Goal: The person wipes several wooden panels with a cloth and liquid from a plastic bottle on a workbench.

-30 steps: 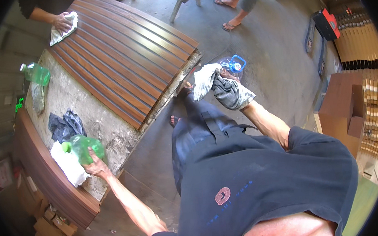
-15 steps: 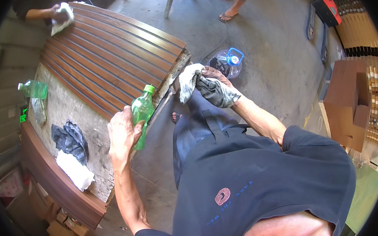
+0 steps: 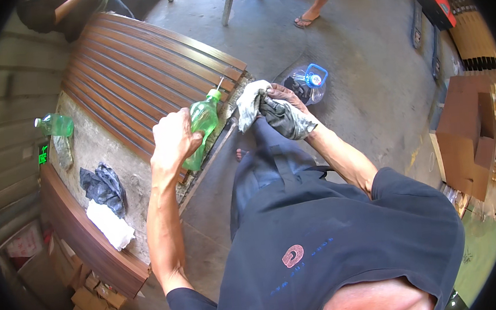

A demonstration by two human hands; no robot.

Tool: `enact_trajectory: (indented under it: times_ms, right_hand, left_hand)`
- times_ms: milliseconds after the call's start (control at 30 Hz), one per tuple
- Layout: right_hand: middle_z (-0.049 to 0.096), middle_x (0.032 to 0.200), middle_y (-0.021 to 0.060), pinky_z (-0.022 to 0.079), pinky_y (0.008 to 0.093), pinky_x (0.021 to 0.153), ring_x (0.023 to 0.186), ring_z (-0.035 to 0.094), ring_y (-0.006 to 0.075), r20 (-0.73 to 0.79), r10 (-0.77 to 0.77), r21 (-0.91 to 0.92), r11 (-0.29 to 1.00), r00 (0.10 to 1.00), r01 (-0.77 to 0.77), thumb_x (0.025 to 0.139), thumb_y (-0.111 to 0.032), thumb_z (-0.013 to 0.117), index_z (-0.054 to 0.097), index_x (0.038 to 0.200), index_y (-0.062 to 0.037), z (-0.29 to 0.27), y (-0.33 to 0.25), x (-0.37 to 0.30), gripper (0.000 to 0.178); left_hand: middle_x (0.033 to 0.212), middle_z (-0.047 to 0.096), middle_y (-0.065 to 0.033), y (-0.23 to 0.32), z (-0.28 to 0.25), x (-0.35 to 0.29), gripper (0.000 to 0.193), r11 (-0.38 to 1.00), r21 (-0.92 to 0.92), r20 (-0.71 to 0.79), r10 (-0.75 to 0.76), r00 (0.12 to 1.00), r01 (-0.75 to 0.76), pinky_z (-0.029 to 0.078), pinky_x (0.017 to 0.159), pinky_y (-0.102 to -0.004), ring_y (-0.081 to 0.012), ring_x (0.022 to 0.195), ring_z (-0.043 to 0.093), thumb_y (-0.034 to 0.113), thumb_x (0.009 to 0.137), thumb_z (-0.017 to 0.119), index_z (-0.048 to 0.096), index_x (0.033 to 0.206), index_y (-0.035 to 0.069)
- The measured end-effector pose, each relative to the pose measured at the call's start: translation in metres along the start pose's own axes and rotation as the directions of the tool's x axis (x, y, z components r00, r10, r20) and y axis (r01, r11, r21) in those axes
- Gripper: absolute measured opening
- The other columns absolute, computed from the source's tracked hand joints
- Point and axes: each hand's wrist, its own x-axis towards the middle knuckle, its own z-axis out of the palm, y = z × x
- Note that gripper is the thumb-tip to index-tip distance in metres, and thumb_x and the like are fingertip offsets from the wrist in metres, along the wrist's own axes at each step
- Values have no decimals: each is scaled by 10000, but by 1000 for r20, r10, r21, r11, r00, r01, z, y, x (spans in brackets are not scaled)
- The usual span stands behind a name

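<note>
My left hand is wrapped round a green plastic bottle, tilted with its cap toward the brown grooved panel. From the cap a thin pale streak, seemingly liquid, points at the panel's near right corner. My right hand grips a crumpled grey-and-white rag just off that corner, apart from the panel. The panel lies on a worn table top.
At the table's left are a second green bottle, a dark cloth and a white cloth. A clear jug with blue handle stands on the floor. Another person is beyond the panel; a sandalled foot shows farther off.
My left hand has moved the bottle up and right, nearer the panel's corner, and a streak now shows at its cap. The other person's hand and white cloth have left the panel's far end.
</note>
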Motion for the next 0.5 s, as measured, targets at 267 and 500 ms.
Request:
enact_trajectory:
  times_ms: [267, 500]
  right_hand:
    - [730, 1034, 103, 637, 340, 803, 938, 724, 198, 36, -152, -76, 985, 988, 155, 957, -49, 620, 678, 1060, -18, 26, -41, 13, 122]
    - [740, 975, 99, 614, 273, 745, 828, 726, 156, -46, -272, -352, 905, 961, 239, 946, -76, 670, 679, 1115, 6, 50, -40, 41, 188]
  left_hand:
    - [854, 690, -236, -80, 16, -123, 366, 961, 40, 97, -276, 956, 273, 541, 796, -493, -408, 843, 685, 273, 689, 740, 659, 924, 5]
    - [872, 692, -237, -72, 31, -163, 399, 942, -36, 125, -326, 937, 333, 534, 808, -501, -405, 885, 684, 252, 697, 759, 690, 1022, 30]
